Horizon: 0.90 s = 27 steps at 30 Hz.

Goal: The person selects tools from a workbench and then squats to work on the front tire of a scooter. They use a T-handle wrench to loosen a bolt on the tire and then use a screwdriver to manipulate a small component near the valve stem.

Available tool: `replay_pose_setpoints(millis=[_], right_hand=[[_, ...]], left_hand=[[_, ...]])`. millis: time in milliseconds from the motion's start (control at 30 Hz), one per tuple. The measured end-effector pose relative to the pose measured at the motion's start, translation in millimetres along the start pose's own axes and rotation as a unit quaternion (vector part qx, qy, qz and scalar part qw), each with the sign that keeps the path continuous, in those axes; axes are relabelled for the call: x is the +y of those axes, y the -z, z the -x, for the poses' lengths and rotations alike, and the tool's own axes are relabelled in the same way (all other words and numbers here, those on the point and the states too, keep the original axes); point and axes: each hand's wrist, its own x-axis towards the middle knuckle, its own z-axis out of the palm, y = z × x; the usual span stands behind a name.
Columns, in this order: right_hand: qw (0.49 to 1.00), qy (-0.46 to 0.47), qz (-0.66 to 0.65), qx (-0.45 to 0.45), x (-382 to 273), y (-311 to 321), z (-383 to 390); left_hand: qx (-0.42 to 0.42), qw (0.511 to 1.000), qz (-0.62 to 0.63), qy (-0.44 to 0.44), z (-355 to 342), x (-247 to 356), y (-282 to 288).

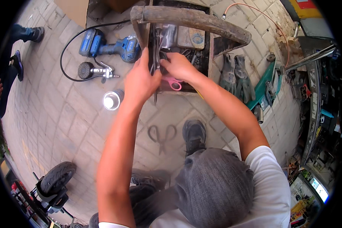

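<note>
you have both hands at the wooden toolbox (190,18). your left hand (140,79) is over the toolbox's left side, index finger stretched out; can't tell if that grip holds anything. your right hand (178,68) reaches inside, fingers curled, grip contents hidden. long metal tools (158,41) lie along the toolbox's left inside; pink scissors (170,81) at its near end. blue drill (112,48) left of toolbox, gloves (244,78) right.
</note>
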Motion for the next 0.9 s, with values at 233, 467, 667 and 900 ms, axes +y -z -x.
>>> replay_pose_setpoints(millis=[233,467,667,900], right_hand=[[0.987,0.014,0.153,-0.046,-25.0,32.3,0.5],[0.866,0.161,0.386,0.276,56.1,58.2,-29.8],[0.869,0.139,0.437,0.185,34.6,68.1,-25.2],[0.874,0.205,0.351,0.264,13.5,75.9,-9.3]], left_hand=[[0.074,0.996,0.043,-0.011,65.3,-12.2,-1.5],[0.054,0.949,0.262,0.166,100.3,-49.6,-30.2],[0.04,0.94,0.279,0.191,104.6,-46.2,-19.4],[0.054,0.931,0.298,0.204,112.0,-45.7,-26.5]])
